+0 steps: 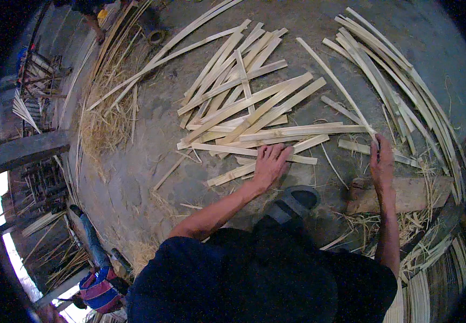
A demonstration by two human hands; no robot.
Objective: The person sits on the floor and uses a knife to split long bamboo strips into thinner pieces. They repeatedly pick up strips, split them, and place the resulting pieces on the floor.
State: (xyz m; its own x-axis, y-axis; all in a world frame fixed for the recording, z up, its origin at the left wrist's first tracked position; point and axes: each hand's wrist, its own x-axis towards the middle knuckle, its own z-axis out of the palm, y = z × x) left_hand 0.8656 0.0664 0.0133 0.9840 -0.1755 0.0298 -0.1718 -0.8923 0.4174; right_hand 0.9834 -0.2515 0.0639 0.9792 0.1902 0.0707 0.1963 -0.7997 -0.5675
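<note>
I find the right grip point(382, 161) apparently pinching a long strip point(336, 82) by its near end, and the left grip point(272, 161) resting flat on the pile point(265, 97) on the floor point(160, 107). I judge work unfinished: the pile lies crisscrossed, unbound. I make out no container.

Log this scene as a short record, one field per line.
Left hand: the left hand rests on the pile's near edge
Right hand: the right hand holds the near end of a long strip
Centre: crisscrossed pile of pale strips on the floor
Right side: long strips, wood block
Left side: shavings
Near the hands: sandalled foot
Other person: lower left, striped top
</note>
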